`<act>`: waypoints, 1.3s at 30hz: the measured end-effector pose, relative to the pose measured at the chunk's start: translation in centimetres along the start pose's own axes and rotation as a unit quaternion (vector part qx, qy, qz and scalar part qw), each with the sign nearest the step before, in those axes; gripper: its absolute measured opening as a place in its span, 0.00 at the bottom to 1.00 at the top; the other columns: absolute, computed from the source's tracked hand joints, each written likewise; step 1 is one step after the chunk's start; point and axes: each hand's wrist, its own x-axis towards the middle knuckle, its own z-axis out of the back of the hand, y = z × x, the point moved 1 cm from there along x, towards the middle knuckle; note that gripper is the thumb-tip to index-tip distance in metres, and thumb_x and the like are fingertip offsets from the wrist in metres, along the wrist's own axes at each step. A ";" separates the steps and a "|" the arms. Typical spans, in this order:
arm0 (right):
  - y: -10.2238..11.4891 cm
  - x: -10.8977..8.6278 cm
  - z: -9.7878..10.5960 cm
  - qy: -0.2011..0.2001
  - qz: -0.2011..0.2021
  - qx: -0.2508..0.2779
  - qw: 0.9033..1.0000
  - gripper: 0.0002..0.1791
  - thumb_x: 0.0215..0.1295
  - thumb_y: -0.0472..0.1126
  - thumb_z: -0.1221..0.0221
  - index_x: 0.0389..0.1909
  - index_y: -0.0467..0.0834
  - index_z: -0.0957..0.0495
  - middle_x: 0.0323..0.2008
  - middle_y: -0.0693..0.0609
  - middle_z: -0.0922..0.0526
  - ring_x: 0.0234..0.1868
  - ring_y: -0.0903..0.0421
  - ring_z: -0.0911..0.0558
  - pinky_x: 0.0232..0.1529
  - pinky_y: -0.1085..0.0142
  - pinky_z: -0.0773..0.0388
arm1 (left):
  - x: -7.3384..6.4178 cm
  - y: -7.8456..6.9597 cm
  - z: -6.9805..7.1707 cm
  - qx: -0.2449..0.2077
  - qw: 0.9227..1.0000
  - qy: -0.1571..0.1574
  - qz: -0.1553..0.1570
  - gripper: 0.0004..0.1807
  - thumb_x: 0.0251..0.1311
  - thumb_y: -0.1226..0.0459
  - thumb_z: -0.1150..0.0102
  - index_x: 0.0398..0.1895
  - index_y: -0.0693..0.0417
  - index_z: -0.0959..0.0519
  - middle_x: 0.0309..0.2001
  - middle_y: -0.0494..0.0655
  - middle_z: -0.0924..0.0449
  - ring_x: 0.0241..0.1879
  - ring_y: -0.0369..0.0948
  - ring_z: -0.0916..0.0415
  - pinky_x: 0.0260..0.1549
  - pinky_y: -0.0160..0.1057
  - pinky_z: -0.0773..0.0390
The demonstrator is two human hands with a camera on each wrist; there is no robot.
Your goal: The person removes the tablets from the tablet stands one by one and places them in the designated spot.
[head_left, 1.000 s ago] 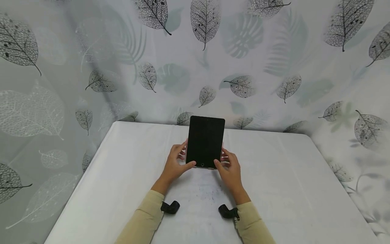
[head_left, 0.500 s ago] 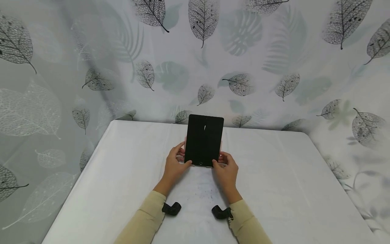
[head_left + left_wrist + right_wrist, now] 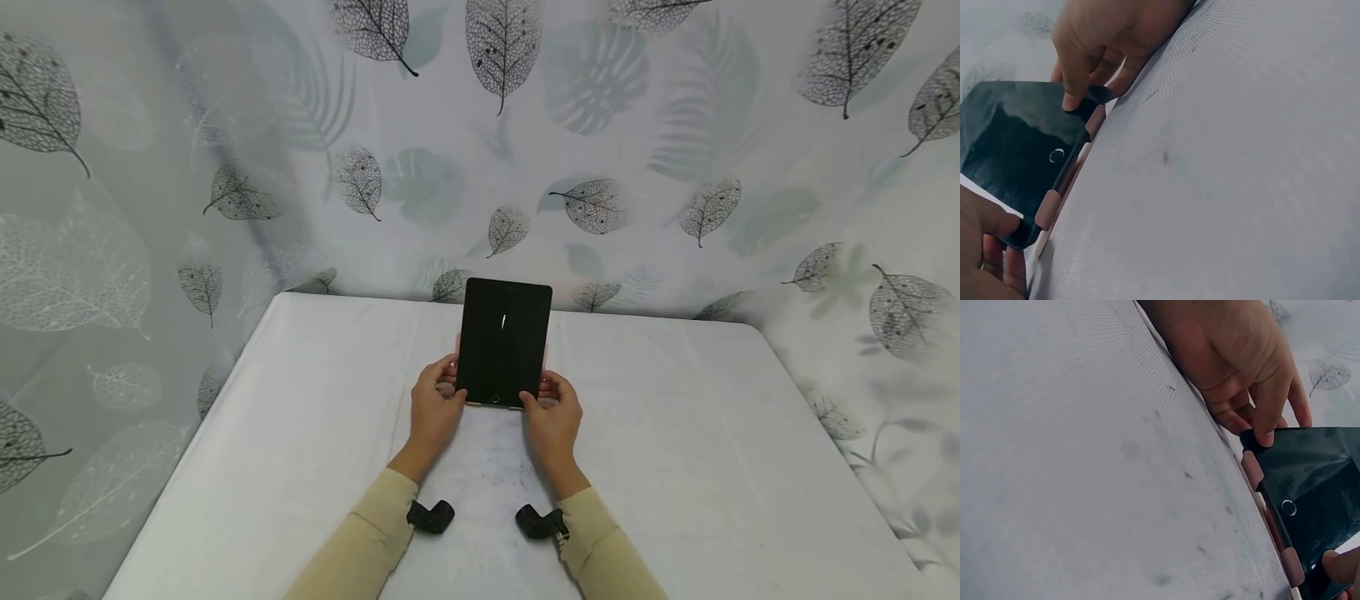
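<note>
A dark tablet (image 3: 502, 350) with a round home button leans back, upright, on a pink stand (image 3: 1252, 470) near the middle of the table. Two pink lips of the stand hook over the tablet's lower edge. My left hand (image 3: 433, 417) holds the tablet's lower left corner, thumb on the front and fingers around the side. My right hand (image 3: 555, 421) grips the lower right corner likewise. Both thumbs (image 3: 1071, 100) show at the corners in the wrist views. Most of the stand, behind the tablet, is hidden.
A white cloth covers the table (image 3: 675, 467), with small dark marks in front of the tablet. Leaf-printed curtains (image 3: 442, 125) hang behind and along both sides. Black wrist cameras (image 3: 432, 517) are strapped over the beige sleeves (image 3: 367, 533).
Both thumbs have slid outward to the tablet's lower corners, and the wrists have drawn slightly closer together. A thin bright reflection has appeared on the screen. The tablet has hardly moved.
</note>
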 end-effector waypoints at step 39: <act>2.6 -4.2 -5.2 0.066 0.123 0.208 0.968 0.30 0.64 0.24 0.37 0.69 0.31 0.29 0.54 0.32 0.24 0.57 0.58 0.22 0.58 0.78 0.23 | 2.9 1.0 8.7 -0.156 0.983 0.093 -0.008 0.35 0.49 0.87 0.36 0.64 0.66 0.26 0.49 0.51 0.22 0.44 0.39 0.22 0.42 0.27 0.18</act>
